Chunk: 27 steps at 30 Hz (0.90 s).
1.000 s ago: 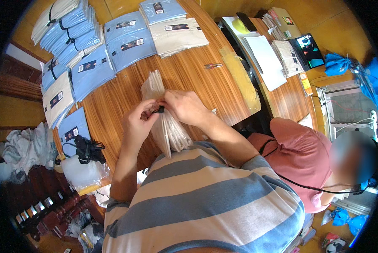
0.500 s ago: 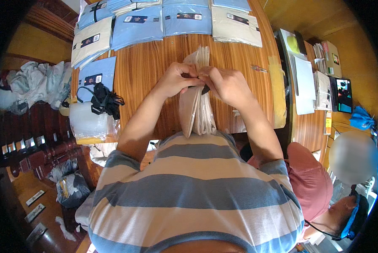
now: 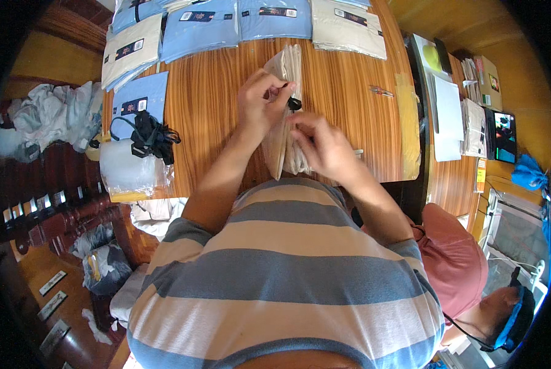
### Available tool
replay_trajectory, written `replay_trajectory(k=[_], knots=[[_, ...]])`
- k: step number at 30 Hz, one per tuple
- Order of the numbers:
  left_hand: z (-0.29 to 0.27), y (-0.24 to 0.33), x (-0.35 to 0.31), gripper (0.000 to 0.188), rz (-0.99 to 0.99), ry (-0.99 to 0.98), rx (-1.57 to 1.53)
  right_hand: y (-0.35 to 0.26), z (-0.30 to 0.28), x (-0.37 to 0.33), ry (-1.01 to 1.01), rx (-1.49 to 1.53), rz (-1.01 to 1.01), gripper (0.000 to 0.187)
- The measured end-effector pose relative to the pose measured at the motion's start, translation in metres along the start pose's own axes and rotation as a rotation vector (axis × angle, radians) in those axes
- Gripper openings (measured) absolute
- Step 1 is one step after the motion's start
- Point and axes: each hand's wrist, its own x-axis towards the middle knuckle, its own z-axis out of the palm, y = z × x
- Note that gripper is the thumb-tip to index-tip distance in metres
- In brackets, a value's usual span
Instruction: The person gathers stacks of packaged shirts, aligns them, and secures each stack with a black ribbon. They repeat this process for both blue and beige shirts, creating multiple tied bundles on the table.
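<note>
A bundle of folded beige garments in clear plastic bags (image 3: 276, 157) stands on edge at the table's near side, in front of my chest. A black strip of cloth (image 3: 294, 104) is tied round its middle, and a dark knot shows on top. My left hand (image 3: 263, 101) lies on the bundle's left side, its fingers pinched on what looks like a dark end of the strip. Just nearer than the knot, my right hand (image 3: 324, 146) is against the bundle's right side. Its thumb and fingers are apart, and nothing shows between them.
Stacks of bagged blue (image 3: 200, 31) and beige garments (image 3: 349, 31) line the far edge. At left, a black tangle of strips (image 3: 152, 138) lies on clear plastic bags (image 3: 127, 169). Small thread snips (image 3: 381, 91) rest at right. A person in a red shirt (image 3: 454, 255) sits to my right.
My right hand has come off the knot and moved nearer to me, its fingers opening. The black knot is now exposed. My left hand has risen slightly, still pinched.
</note>
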Motion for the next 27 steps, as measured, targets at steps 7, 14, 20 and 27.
replay_trajectory(k=[7,14,20,27], knots=[[-0.046,-0.003,-0.005,0.041,-0.326,-0.441,-0.106,-0.015,0.039,0.023,-0.159,-0.33,-0.304,0.021],[-0.073,0.031,0.01,0.018,-0.618,-0.66,-0.184,0.004,0.018,0.001,0.077,0.038,0.037,0.017],[-0.067,0.013,-0.008,0.021,-0.582,-0.605,-0.344,0.013,0.013,-0.002,0.272,0.111,0.337,0.012],[-0.06,0.012,-0.014,0.022,-0.531,-0.647,-0.382,0.013,0.003,0.012,0.143,-0.007,0.311,0.016]])
